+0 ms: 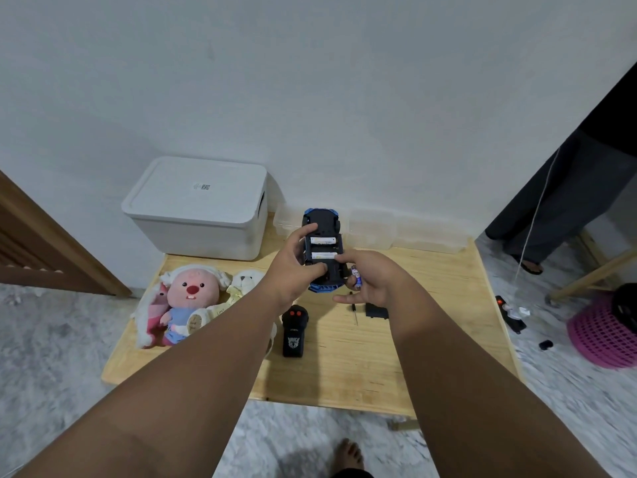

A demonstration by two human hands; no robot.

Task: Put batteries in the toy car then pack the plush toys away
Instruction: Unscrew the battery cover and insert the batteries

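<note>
Pale wall rises behind a low wooden counter [396, 339] that stands on a grey marbled floor. Over the counter's middle, the left hand [293, 267] grips a blue toy car [322, 250] turned belly up, fingers curled over its left side and thumb pressed near the open battery bay. Two white batteries [323, 248] lie side by side in that bay. The right hand [372, 281] is just right of the car, its forefinger touching the nearer battery while the other fingers pinch a blue battery [356, 277] against the palm. Below the right hand a small screwdriver [354, 312] and a black battery cover [377, 310] lie on the counter. Beneath the left wrist stands a black remote control [294, 331] with red buttons. Left of the left forearm, plush toys [193, 298] are heaped together: a pink-faced one in a blue outfit in front, a white bear beside it. Beyond them, far left of the car, a white lidded storage box [200, 208] sits at the counter's back edge. On the floor well to the right is a pink basket [601, 336].
</note>
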